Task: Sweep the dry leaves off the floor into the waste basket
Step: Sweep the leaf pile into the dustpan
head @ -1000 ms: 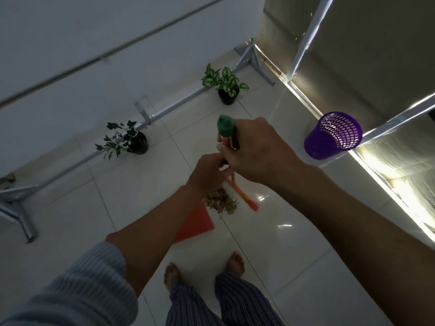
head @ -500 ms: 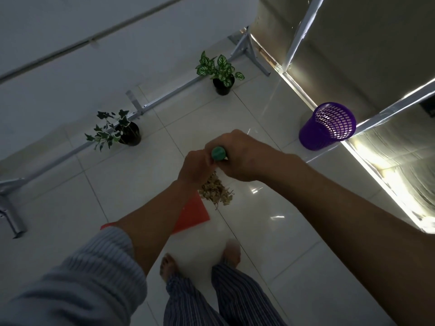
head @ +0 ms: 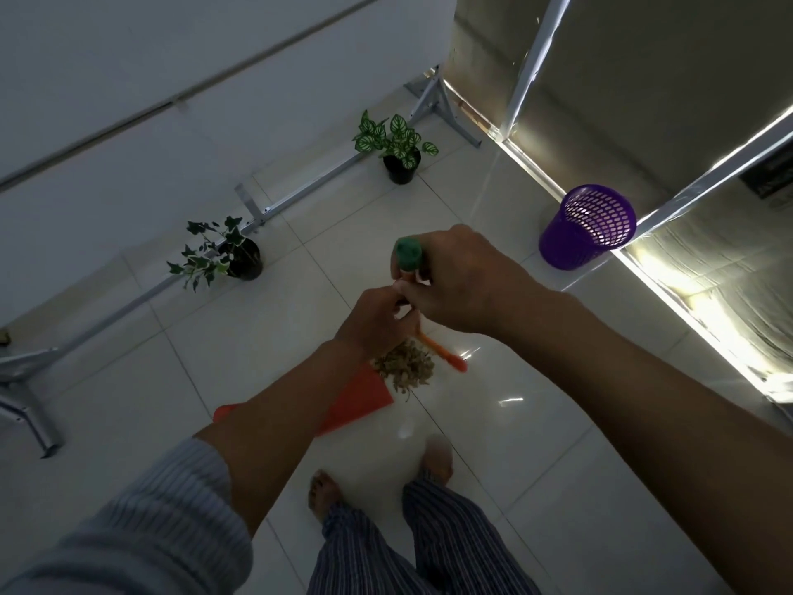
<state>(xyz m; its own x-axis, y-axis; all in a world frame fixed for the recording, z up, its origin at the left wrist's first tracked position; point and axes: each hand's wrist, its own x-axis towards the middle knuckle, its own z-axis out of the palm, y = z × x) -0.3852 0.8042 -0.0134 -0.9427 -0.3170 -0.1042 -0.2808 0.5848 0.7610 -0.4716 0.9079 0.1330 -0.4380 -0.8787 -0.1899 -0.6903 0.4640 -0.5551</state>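
White tiled floor (head: 536, 444), wall far, bare tiles near right. Both hands curl round broom handle (head: 407, 255): right hand (head: 463, 285) high, left hand (head: 377, 319) below. Leaf pile (head: 405, 365) beside dustpan (head: 360, 397); waste basket (head: 588, 227) far right.

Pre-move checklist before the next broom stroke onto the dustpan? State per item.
1. Right hand grips the broom near its green cap: ok.
2. Left hand grips the broom handle lower down: ok.
3. Dry leaves gathered in one pile: ok.
4. Dustpan beside the pile, edge at the leaves: ok; contact with the floor cannot tell.
5. Broom head behind the pile, on the side away from the dustpan: ok.
6. Waste basket upright, mouth open: ok.
7. Leaves in the basket: not ok, all on the floor.
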